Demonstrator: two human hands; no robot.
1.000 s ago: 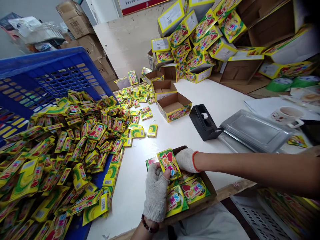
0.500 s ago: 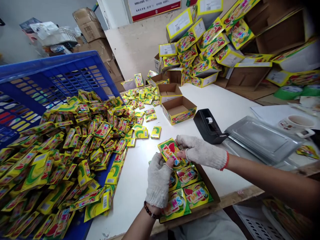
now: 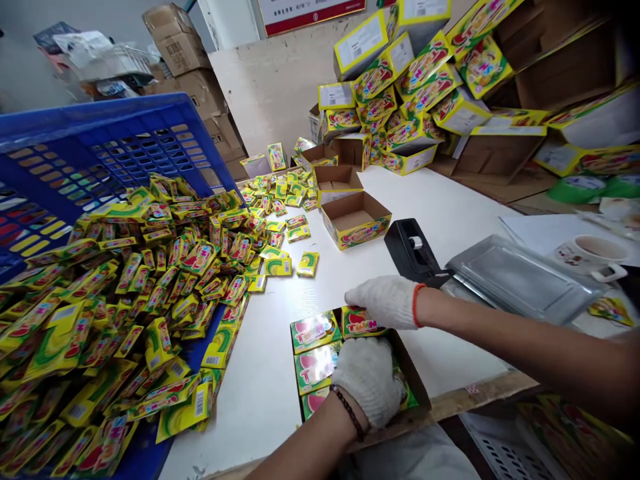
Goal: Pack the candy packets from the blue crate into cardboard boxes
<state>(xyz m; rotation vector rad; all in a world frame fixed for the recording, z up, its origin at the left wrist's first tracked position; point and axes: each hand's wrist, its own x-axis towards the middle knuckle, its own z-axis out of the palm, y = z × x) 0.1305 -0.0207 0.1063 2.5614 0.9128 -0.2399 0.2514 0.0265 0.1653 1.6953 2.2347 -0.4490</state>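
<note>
Both my hands wear white knit gloves. My left hand (image 3: 369, 379) lies palm down, fingers flat, on the candy packets (image 3: 315, 331) packed in a shallow brown cardboard tray (image 3: 416, 385) at the table's near edge. My right hand (image 3: 386, 300) rests on the tray's far edge, its fingers curled over a packet (image 3: 361, 321) in the back row. The packets are green and yellow with red lettering. Whether the right hand grips that packet or only presses it is not clear.
A big heap of loose packets (image 3: 125, 293) spills from a tilted blue crate (image 3: 100, 153) on the left. Open small cartons (image 3: 356, 220), a black tape dispenser (image 3: 413, 250), a metal tray (image 3: 520, 277) and a mug (image 3: 593, 252) stand beyond. Printed boxes (image 3: 410, 80) pile up at the back.
The packet held up between both hands has gone down into the tray. My left hand turned over and now lies flat on the packets; my right hand dropped to the far row.
</note>
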